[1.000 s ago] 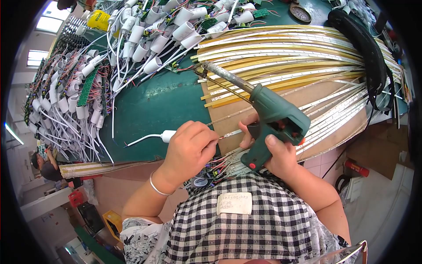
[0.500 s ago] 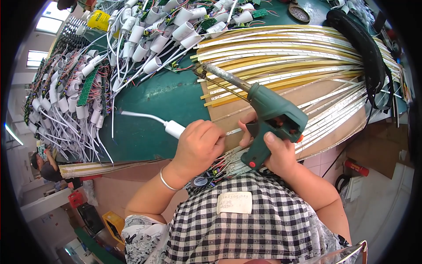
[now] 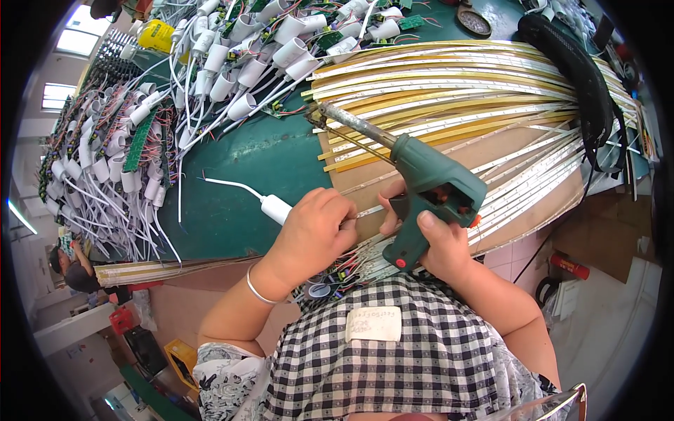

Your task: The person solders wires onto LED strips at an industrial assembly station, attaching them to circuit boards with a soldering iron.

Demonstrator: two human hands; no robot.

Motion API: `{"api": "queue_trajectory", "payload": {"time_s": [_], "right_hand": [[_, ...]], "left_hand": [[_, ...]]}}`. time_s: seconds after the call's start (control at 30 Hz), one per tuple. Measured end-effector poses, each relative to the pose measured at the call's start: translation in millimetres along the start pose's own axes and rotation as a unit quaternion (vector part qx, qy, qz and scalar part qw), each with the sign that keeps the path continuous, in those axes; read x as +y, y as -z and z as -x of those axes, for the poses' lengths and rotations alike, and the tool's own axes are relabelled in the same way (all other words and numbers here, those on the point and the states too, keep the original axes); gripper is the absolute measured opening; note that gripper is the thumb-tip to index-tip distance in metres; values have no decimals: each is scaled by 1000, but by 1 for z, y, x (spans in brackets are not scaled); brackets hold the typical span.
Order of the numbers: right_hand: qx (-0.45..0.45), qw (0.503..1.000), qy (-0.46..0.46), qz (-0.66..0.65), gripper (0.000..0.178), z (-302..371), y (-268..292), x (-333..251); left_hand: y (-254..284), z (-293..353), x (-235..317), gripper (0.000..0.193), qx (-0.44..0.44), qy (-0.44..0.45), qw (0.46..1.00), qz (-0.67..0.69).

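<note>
Green soldering gun fills right fingers; left fingers cover white tube's end, their grip unclear.

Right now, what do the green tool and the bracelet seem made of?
The green tool: body probably satin plastic, with moulded curves; barrel apparently metal, worn and blotchy grey.
The bracelet: likely polished silvery metal, from its bright, smooth sheen.

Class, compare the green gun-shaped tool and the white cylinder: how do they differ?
The green gun-shaped tool has a metal barrel; the white cylinder has a white cable. The tool looks larger than the cylinder. The right hand holds the tool; the left hand partly hides the cylinder. Both have a tubular part.
</note>
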State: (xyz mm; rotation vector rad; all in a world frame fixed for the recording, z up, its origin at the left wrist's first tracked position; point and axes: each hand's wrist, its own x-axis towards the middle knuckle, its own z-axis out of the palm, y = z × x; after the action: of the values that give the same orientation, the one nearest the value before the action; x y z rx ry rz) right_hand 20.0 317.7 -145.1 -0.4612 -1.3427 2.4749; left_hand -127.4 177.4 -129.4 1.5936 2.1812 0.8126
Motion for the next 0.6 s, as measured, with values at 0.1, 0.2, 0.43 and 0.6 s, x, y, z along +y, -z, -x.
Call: {"api": "queue_trajectory", "payload": {"time_s": [0.1, 0.2, 0.43, 0.6], "right_hand": [[-1, 1000, 15, -3, 65, 0, -1, 2], [5, 1000, 10, 2, 65, 0, 0, 1], [39, 997, 26, -61, 71, 25, 5, -19], [7, 984, 16, 176, 72, 80, 46, -24]], "left_hand": [[1, -1, -4, 12, -4, -8, 1000, -1], [2, -3, -6, 12, -14, -9, 1000, 15], [1, 1, -13, 11, -14, -14, 999, 32], [-1, 1, -14, 10, 5, -34, 999, 30]]}}
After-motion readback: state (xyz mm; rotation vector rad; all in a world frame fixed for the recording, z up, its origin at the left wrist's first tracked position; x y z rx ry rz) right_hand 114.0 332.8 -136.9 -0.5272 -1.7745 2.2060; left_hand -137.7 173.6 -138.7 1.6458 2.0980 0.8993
